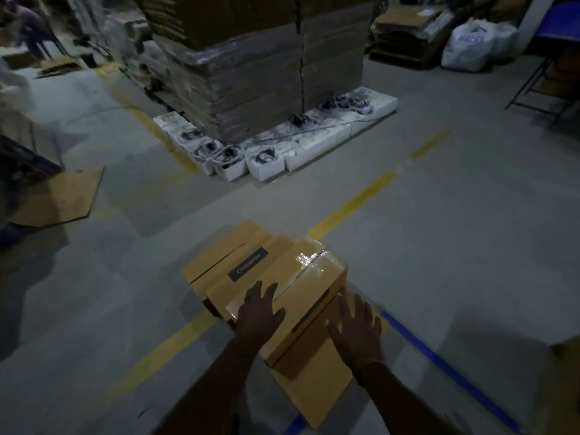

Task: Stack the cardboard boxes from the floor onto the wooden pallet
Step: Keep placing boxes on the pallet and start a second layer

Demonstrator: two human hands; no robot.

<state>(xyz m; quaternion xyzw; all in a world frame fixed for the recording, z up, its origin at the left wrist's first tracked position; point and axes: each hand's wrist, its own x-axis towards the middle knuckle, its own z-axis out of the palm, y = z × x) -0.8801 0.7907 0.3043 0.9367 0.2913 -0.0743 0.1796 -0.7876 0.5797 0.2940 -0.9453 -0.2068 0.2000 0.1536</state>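
Several brown cardboard boxes lie in a low pile on the grey floor in front of me. The nearest taped box [310,296] sits on top, with a lower box [314,384] under its near end. Further back lies a box with a dark label [248,265]. My left hand [259,312] rests flat with spread fingers on the top of the taped box. My right hand [356,331] presses with straight fingers against its right side. No wooden pallet is visible.
A tall wrapped stack of flat cartons [260,73] stands ahead, ringed by white trays [266,161] of dark parts. Loose cardboard sheet [59,199] lies at left. White sacks [474,45] and a blue folding chair [546,67] are at right. A person [28,23] bends at far left.
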